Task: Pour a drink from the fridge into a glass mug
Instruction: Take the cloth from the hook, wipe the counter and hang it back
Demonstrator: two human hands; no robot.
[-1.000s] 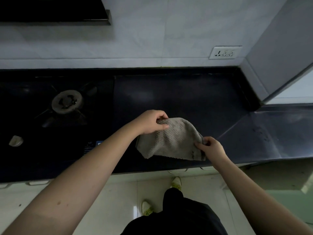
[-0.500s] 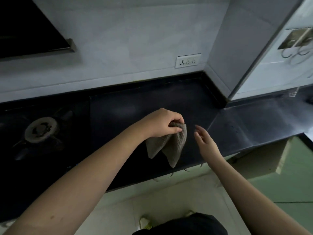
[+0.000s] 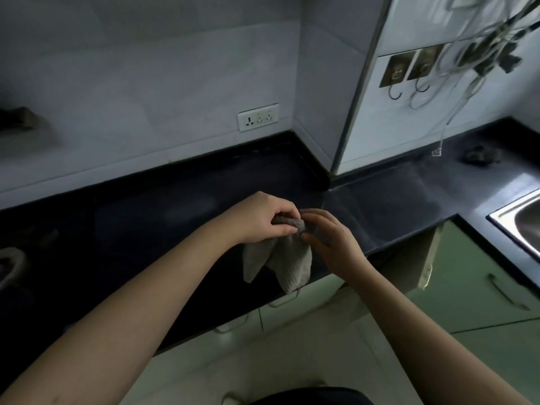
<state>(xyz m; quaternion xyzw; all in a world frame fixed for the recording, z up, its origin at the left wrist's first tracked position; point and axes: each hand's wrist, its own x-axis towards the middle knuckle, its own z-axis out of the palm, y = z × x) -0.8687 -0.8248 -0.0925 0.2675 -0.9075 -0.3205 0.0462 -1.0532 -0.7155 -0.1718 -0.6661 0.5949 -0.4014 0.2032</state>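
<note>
Both hands now meet on the grey cloth (image 3: 280, 258): left hand (image 3: 263, 219) pinching its bunched top, right hand (image 3: 327, 241) rejoined after letting go, cloth hanging over the bench (image 3: 146, 223) edge; no fridge, drink or mug visible, so pouring appears unstarted.

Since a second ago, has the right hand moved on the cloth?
Yes. The right hand left the cloth's lower corner and rose to meet the left hand above the black countertop.
</note>
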